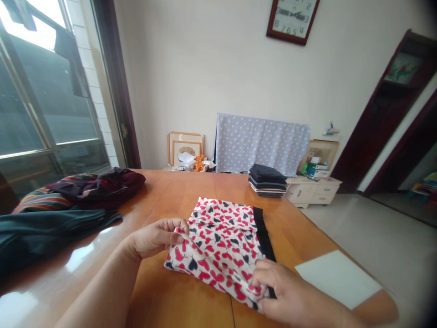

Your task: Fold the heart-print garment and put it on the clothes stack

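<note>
A pair of white shorts with a red and black heart print [218, 246] lies flat on the wooden table [177, 196], and its black elastic waistband [262, 232] runs along the right side. My left hand [157, 239] pinches the upper left edge of the fabric between thumb and fingers. My right hand [283, 291] holds the lower right part of the garment, close to the end of the waistband, with the fingers curled over the cloth.
A stack of folded dark clothes [267, 181] stands at the far edge of the table. Heaped garments [95, 189] and a dark teal cloth [44, 232] lie to the left. A white sheet [337, 279] lies at the right corner.
</note>
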A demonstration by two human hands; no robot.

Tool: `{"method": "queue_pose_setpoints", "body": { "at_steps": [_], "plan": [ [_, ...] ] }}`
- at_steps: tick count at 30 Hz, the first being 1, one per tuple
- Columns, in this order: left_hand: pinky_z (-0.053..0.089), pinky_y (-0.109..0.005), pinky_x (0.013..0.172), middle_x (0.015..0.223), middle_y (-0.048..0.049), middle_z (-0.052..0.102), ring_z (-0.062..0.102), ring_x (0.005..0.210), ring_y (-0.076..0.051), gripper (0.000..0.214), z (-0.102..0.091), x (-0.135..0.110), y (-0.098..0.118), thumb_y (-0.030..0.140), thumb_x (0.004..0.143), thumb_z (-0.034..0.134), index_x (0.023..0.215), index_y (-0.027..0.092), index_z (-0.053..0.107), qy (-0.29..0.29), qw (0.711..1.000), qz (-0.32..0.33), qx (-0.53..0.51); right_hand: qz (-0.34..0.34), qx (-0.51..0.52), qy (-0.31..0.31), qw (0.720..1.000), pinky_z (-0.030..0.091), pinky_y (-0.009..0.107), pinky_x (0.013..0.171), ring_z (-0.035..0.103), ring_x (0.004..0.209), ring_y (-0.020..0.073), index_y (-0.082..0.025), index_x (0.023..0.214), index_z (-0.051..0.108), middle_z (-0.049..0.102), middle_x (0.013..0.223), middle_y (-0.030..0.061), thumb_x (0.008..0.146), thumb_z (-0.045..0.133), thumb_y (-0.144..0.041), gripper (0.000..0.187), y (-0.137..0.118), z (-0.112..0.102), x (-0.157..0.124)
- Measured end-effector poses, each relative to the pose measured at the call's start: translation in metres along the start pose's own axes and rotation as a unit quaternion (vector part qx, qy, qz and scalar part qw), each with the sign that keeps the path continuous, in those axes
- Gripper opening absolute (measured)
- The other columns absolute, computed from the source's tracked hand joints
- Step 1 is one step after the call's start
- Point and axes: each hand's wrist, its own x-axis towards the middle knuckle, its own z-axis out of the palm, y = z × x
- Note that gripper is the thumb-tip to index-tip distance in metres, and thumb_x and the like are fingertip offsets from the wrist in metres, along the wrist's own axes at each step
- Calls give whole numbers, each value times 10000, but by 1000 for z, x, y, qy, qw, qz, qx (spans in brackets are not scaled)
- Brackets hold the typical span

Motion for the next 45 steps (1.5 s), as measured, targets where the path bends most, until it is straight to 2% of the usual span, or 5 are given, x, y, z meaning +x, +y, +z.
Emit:
{"method": "queue_pose_setpoints", "body": {
  "at_steps": [4, 11, 17, 34, 45],
  "plan": [
    [503, -294, 691, 838, -36, 690, 630, 699, -157, 312, -2, 1, -5, 315, 703, 853, 916, 183, 666, -19, 999, -17, -21, -39, 27, -49, 998, 342, 233, 677, 533, 762, 137, -222, 723, 540, 624, 807, -33, 685, 549, -103, 126, -10, 3, -1],
    [522, -258, 679, 848, -39, 689, 658, 718, -150, 302, -1, -1, -3, 262, 730, 851, 932, 166, 649, -21, 997, 0, -74, 79, 133, -44, 987, 343, 212, 614, 507, 719, 128, -207, 822, 592, 601, 791, -25, 813, 624, -253, 57, 1, -8, -3],
    [505, -221, 622, 807, -7, 671, 647, 673, -124, 356, 2, 25, -16, 317, 731, 852, 917, 181, 581, 111, 990, -1, -91, 99, 295, 27, 950, 384, 227, 645, 486, 725, 136, -182, 897, 577, 590, 812, -12, 838, 685, -476, 319, 40, -24, 35],
    [496, -254, 656, 918, -49, 734, 689, 793, -184, 334, -6, 62, -45, 373, 857, 590, 1135, 188, 591, 339, 898, 49, 275, 124, 163, 184, 961, 454, 284, 759, 588, 855, 206, -198, 867, 616, 665, 898, 13, 791, 710, -563, 384, 106, 0, 78],
    [474, -267, 649, 887, -36, 741, 682, 775, -199, 403, -5, 63, -44, 490, 844, 601, 1134, 211, 581, 334, 870, 55, 357, 131, 71, 214, 965, 434, 266, 688, 617, 784, 191, -228, 864, 631, 699, 849, -5, 835, 631, -454, 228, 117, 1, 74]
  ]
}}
